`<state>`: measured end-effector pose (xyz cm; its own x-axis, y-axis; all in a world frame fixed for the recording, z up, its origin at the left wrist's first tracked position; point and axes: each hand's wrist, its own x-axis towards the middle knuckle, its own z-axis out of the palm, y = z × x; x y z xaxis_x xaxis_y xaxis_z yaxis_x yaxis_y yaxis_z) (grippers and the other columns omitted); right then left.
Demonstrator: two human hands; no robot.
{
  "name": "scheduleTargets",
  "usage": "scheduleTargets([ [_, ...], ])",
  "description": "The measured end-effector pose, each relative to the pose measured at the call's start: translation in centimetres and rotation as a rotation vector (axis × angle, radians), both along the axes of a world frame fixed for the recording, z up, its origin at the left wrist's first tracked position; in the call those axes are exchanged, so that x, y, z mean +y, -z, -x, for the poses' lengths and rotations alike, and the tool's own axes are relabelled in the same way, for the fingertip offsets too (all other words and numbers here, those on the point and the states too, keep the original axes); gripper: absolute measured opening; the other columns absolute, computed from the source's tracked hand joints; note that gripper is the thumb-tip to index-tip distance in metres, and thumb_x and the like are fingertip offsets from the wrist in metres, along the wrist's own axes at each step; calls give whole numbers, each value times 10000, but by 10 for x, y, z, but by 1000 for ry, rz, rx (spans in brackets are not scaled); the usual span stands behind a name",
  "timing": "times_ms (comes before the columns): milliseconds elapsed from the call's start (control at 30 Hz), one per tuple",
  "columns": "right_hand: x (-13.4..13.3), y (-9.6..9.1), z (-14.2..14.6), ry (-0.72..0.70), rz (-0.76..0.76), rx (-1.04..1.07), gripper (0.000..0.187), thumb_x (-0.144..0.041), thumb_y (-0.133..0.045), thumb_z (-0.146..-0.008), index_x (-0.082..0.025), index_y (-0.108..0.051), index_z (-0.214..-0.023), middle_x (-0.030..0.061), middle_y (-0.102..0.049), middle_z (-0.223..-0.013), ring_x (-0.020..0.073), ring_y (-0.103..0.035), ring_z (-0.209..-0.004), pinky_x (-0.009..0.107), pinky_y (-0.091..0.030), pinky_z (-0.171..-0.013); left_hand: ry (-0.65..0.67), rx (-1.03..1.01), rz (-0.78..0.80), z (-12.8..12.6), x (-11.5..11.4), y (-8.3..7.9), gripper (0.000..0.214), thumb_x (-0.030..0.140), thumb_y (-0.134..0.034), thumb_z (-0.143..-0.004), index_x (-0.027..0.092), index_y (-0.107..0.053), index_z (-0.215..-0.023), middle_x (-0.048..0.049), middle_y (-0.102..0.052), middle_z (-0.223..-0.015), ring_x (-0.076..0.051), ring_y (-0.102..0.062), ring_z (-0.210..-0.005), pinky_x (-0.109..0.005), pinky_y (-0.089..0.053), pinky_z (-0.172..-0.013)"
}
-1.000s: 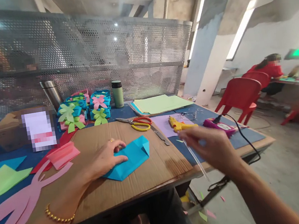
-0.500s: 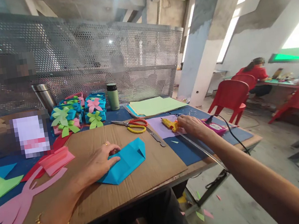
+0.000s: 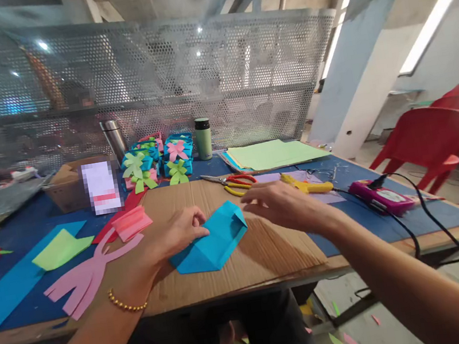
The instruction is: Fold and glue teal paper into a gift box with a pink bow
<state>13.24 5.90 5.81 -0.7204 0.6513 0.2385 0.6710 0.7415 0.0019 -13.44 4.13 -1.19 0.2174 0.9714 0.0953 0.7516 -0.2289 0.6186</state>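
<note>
- Head view, nearest: bracelet (image 3: 127, 301), round gold beads, on the left wrist.
- Cardboard sheet (image 3: 274, 263), 1, brown, faintly ribbed, laid on the blue table top (image 3: 437, 214).
- Folded blue paper (image 3: 211, 247), 1, smooth, many-sided, creased; on the cardboard sheet between the hands, its right corner turned up into a small raised flap.
- Left hand (image 3: 181, 231): thumb on the left part of the folded blue paper, fingers curled beside it; whether pinching or only pressing, cannot tell.
- Right hand (image 3: 280, 204): fingers loosely spread and slightly bent, tips just beside the raised flap.
- Pink paper (image 3: 79, 280), flat, cut into long tapering strips; left of it, a lime sheet (image 3: 61, 249), creased, over a blue strip (image 3: 9, 297).
- Coral paper (image 3: 132, 223), folded, layered.
- Device (image 3: 379, 197), magenta, block-shaped, black cord attached.
- Glue gun (image 3: 307, 184), yellow plastic, resting on lilac paper (image 3: 333, 197).
- Scissors (image 3: 231, 183), metal blades, 1 red and 1 yellow handle.
- Flat sheets (image 3: 276, 154), stacked, pale green uppermost.
- Box (image 3: 66, 191), brown, flared sides; contents not discernible.
- Paper pieces (image 3: 178, 151), blue, in 2 stacks, faced with petalled flowers.
- Flasks, 2: green (image 3: 204, 141), black-lidded; steel (image 3: 114, 139), cylindrical; contents hidden.
- Screen (image 3: 180, 81), perforated metal, behind all.
</note>
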Motion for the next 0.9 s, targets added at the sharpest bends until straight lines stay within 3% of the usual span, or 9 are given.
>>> scheduleTargets([
  [133, 29, 15, 51, -193, 87, 3, 201, -171, -565, -955, -165, -720, -1083, 79, -699, -1084, 177, -618, -1055, 289, -435, -915, 14, -37, 4, 1, -1, 0, 232, 374, -634, -789, 186, -652, -923, 3, -638, -728, -183, -611, -703, -278, -408, -585],
  [267, 47, 28, 64, -325, 193, -33, 296, -241, -748, -825, -243, -737, -1121, 46, -697, -1037, 181, -634, -987, 276, -447, -853, -38, -48, -44, 5, -4, -5, 229, 390, -541, -885, 193, -597, -989, -47, -680, -907, -209, -638, -846, -311, -458, -680],
  [400, 47, 36, 58, -276, 217, 41, 245, -302, -761, -806, -196, -748, -1027, 66, -688, -975, 210, -630, -933, 307, -437, -799, -58, -40, -46, 2, -10, -13, 274, 425, -557, -901, 192, -616, -1032, -67, -692, -962, -230, -654, -893, -338, -489, -725],
  [533, 46, 36, 55, -217, 281, 159, 123, -197, -761, -770, -183, -726, -888, 13, -708, -835, 150, -631, -769, 233, -412, -649, 0, 40, -77, -5, -11, -18, 381, 494, -616, -881, 196, -677, -1112, -86, -687, -1069, -267, -653, -992, -389, -514, -834],
  [633, 46, 30, 55, -147, 259, 326, 30, -199, -706, -816, -178, -692, -832, 2, -694, -804, 134, -608, -738, 228, -412, -642, -130, 70, -273, -4, -5, -22, 453, 531, -630, -875, 206, -661, -1190, -106, -660, -1166, -307, -618, -1107, -466, -492, -952],
  [767, 48, 25, 56, 2, 150, 588, 142, -253, -554, -917, -163, -662, -939, 45, -701, -884, 157, -602, -779, 269, -426, -685, -452, -53, -704, 1, 5, -30, 588, 532, -586, -917, 211, -472, -1396, -158, -528, -1392, -319, -466, -1332, -525, -390, -1108],
  [833, 50, 26, 55, 26, 135, 644, 153, -236, -537, -906, -166, -672, -918, 44, -705, -863, 160, -604, -760, 273, -424, -674, -485, -161, -685, -1, 9, -32, 692, 537, -570, -930, 215, -323, -1490, -184, -480, -1443, -310, -476, -1335, -515, -430, -1083],
  [900, 53, 30, 54, 29, 142, 661, 143, -230, -564, -871, -176, -685, -818, 27, -699, -785, 158, -601, -715, 268, -413, -642, -438, -273, -525, -6, 13, -30, 770, 557, -559, -934, 226, -212, -1536, -203, -468, -1464, -306, -530, -1298, -492, -497, -1008],
])
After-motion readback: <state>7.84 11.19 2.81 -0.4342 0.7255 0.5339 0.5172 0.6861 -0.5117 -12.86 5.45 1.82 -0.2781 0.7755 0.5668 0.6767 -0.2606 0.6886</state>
